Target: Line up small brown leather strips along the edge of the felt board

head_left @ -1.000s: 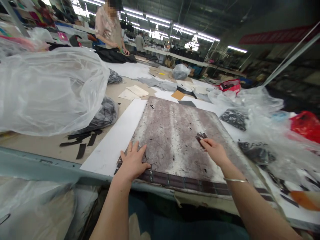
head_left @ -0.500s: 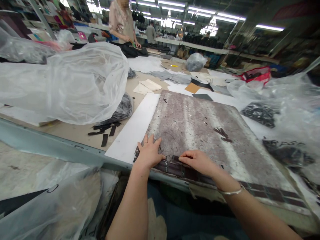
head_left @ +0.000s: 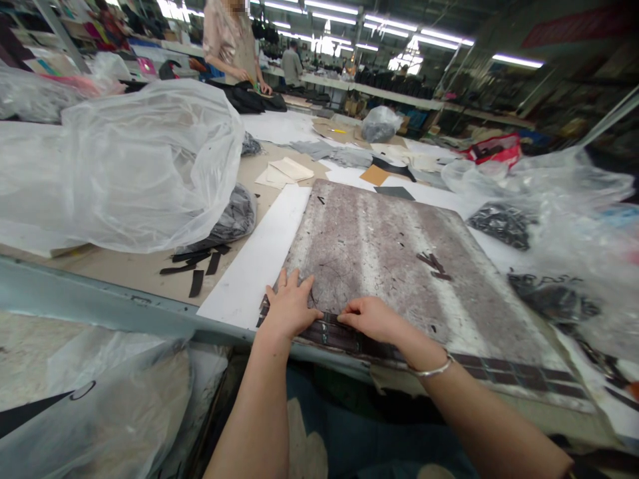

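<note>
A worn brownish board [head_left: 344, 253] lies on the table, with dark strips [head_left: 504, 372] laid in rows along its near edge. My left hand [head_left: 289, 307] is spread flat at the board's near left corner, its thumb on the strips. Beside it, my right hand [head_left: 372, 319] pinches a small dark strip [head_left: 330, 317] against the row, close to the left thumb. A few loose dark strips [head_left: 434, 265] rest farther right on the board.
A big clear plastic bag [head_left: 154, 166] bulges at the left, near dark scraps [head_left: 196, 283]. More plastic bags [head_left: 589, 246] crowd the right side. Across the table stands a person [head_left: 232, 43] with hands on black material.
My right hand has moved left, bringing the pinched strip down onto the row beside my left thumb. The view has shifted slightly. My left hand stays spread on the board.
</note>
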{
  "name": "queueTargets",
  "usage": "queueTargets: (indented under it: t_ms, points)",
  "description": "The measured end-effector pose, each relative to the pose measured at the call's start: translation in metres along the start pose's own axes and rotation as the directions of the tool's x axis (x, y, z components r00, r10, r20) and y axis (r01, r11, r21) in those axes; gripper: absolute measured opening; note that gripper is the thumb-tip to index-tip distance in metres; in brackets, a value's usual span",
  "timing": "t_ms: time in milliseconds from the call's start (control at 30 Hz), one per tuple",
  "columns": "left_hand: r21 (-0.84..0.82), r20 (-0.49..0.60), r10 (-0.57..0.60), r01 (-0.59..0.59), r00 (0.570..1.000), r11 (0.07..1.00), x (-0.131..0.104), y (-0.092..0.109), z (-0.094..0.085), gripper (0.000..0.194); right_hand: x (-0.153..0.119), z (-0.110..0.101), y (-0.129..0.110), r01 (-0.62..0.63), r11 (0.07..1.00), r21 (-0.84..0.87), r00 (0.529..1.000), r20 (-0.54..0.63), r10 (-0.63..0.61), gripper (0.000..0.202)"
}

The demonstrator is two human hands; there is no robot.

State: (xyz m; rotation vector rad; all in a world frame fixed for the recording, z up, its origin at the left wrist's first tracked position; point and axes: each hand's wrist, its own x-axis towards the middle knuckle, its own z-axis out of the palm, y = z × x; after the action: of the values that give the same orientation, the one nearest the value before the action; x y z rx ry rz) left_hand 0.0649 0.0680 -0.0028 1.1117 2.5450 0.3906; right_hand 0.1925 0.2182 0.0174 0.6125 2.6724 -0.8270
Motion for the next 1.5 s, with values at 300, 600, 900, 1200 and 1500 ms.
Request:
queueTargets:
  t_ms: [300,600,900,1200,1500]
  points:
    - [0.065,-0.011,-0.004,0.004,1.000,0.998,-0.001,0.004,0.001,0.074,0.002,0.002,-0.021,-0.048,0.943,-0.330,0.997,-0.071,0.026,0.026]
    - [0.118,-0.017,-0.021,0.023,1.000,0.993,0.003,0.010,0.006,0.082,-0.019,-0.007,-0.021,-0.059,0.931,-0.360,0.974,-0.223,-0.025,0.027]
    - [0.144,0.006,-0.049,0.048,0.999,0.988,0.004,0.012,0.003,0.081,-0.058,0.018,0.008,0.264,0.866,-0.425,0.886,-0.249,-0.392,0.033]
    - [0.271,-0.110,0.010,0.021,0.994,0.962,0.003,0.023,0.008,0.069,-0.050,0.023,0.011,0.262,0.918,-0.297,0.890,-0.294,-0.350,0.024]
    - [0.224,0.015,0.000,-0.003,1.000,0.974,0.012,0.028,0.011,0.071,-0.007,-0.079,0.153,-0.378,0.921,-0.091,0.696,-0.685,0.218,0.041]
